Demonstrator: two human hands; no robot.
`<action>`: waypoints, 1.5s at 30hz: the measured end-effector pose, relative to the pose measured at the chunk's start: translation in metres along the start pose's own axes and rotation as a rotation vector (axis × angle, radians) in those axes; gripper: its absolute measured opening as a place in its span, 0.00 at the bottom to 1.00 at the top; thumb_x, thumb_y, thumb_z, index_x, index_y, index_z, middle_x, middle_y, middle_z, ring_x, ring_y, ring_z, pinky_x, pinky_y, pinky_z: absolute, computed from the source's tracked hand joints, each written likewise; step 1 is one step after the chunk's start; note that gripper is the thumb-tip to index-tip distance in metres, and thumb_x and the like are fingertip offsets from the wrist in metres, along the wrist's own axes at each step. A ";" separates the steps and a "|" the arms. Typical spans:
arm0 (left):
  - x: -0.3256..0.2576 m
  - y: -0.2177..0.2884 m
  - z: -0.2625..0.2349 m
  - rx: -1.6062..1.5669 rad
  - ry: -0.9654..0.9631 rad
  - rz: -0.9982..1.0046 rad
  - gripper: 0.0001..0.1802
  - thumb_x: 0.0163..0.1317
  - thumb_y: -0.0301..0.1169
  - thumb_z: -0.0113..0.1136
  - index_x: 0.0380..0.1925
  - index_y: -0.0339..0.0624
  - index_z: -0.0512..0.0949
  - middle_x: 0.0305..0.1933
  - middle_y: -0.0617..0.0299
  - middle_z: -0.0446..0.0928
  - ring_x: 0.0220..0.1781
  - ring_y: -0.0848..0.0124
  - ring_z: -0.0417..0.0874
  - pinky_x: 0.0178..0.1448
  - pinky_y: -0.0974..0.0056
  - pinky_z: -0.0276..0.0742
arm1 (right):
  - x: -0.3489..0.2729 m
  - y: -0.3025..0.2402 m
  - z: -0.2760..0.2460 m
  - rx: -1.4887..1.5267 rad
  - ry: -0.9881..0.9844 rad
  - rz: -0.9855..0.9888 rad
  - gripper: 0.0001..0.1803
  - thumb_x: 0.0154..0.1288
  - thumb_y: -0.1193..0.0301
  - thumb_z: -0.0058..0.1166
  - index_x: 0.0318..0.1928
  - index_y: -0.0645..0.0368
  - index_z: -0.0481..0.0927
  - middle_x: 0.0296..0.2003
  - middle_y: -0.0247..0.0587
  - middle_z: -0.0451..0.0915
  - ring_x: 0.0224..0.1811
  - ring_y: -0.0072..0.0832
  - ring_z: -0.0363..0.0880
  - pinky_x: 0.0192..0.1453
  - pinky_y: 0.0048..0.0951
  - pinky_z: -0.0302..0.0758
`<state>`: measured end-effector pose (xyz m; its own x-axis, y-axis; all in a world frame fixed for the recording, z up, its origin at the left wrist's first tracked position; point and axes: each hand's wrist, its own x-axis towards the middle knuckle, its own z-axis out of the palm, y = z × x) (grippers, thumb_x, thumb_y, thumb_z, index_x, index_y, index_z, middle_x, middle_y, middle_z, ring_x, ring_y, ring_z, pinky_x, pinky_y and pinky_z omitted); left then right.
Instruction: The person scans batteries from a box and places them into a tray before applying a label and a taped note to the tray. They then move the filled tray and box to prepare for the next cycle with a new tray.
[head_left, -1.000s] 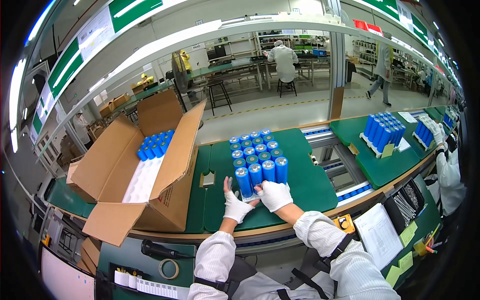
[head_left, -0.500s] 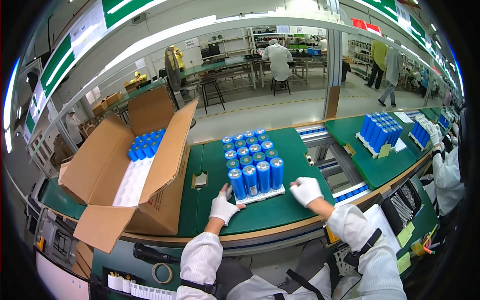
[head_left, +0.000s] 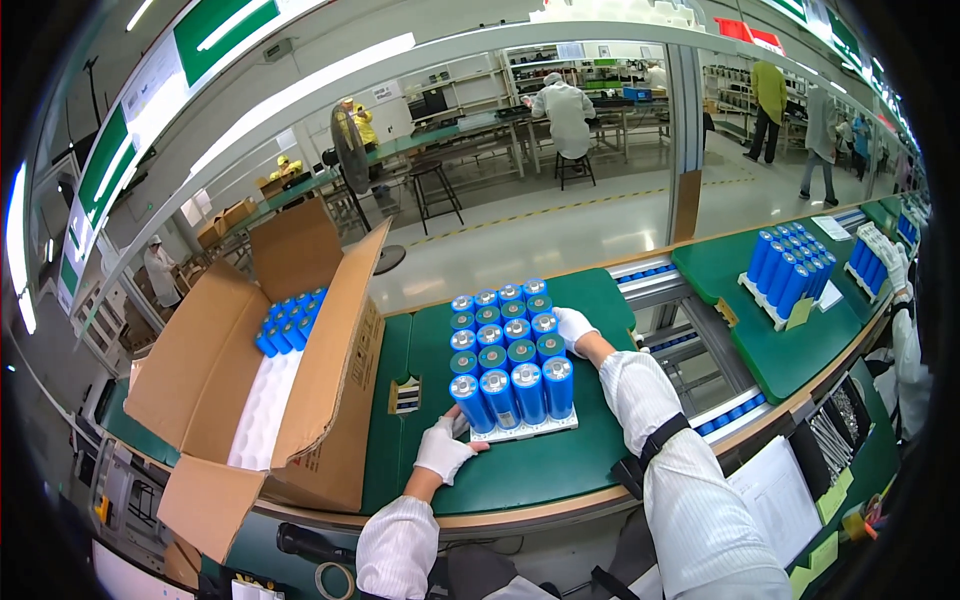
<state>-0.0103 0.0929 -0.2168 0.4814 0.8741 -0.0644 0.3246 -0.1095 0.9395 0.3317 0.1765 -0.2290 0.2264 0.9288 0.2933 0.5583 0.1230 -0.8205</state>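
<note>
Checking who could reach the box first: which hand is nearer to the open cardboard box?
Left. The left hand rests at the near-left corner of the battery tray, beside the cardboard box. The right hand is at the tray's far right side.

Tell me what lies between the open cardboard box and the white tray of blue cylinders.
Head view: a small striped card on the green mat lies between the cardboard box and the white tray of blue cylinders.

A white tray of upright blue cylindrical cells (head_left: 510, 370) stands on the green mat.
</note>
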 end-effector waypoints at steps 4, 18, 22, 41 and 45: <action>0.021 -0.008 -0.011 -0.172 0.026 -0.016 0.54 0.42 0.17 0.76 0.69 0.26 0.54 0.69 0.41 0.66 0.72 0.56 0.67 0.73 0.58 0.65 | 0.002 0.012 -0.012 0.080 -0.159 0.199 0.14 0.65 0.76 0.44 0.47 0.65 0.80 0.30 0.46 0.84 0.24 0.31 0.82 0.29 0.32 0.77; 0.003 -0.030 -0.019 0.353 0.275 0.271 0.54 0.39 0.43 0.81 0.66 0.36 0.65 0.68 0.47 0.69 0.67 0.53 0.74 0.68 0.59 0.70 | -0.153 -0.038 -0.049 0.198 0.068 0.336 0.21 0.63 0.83 0.36 0.54 0.67 0.77 0.43 0.46 0.84 0.18 0.22 0.75 0.19 0.25 0.71; -0.018 0.005 -0.001 0.570 0.265 0.176 0.59 0.33 0.47 0.82 0.67 0.36 0.64 0.65 0.48 0.72 0.66 0.54 0.74 0.69 0.59 0.69 | -0.183 -0.047 -0.057 0.222 0.034 0.355 0.21 0.63 0.83 0.36 0.54 0.68 0.76 0.48 0.49 0.82 0.17 0.21 0.74 0.18 0.23 0.70; -0.007 -0.017 -0.004 0.327 0.330 0.194 0.37 0.45 0.33 0.77 0.58 0.37 0.75 0.58 0.47 0.79 0.59 0.58 0.81 0.63 0.60 0.75 | -0.113 -0.001 -0.065 0.269 0.141 0.261 0.17 0.65 0.79 0.42 0.51 0.60 0.79 0.40 0.40 0.84 0.20 0.24 0.76 0.23 0.26 0.74; -0.005 -0.011 0.004 0.239 0.274 0.157 0.37 0.45 0.28 0.76 0.58 0.34 0.74 0.58 0.47 0.78 0.62 0.61 0.80 0.63 0.62 0.75 | -0.063 0.023 -0.052 0.041 0.027 0.039 0.21 0.66 0.76 0.45 0.59 0.58 0.76 0.52 0.45 0.82 0.35 0.32 0.84 0.38 0.28 0.79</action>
<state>-0.0133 0.0876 -0.2280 0.3151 0.9286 0.1960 0.4601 -0.3301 0.8242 0.3721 0.1031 -0.2410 0.2691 0.9236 0.2730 0.5154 0.1014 -0.8509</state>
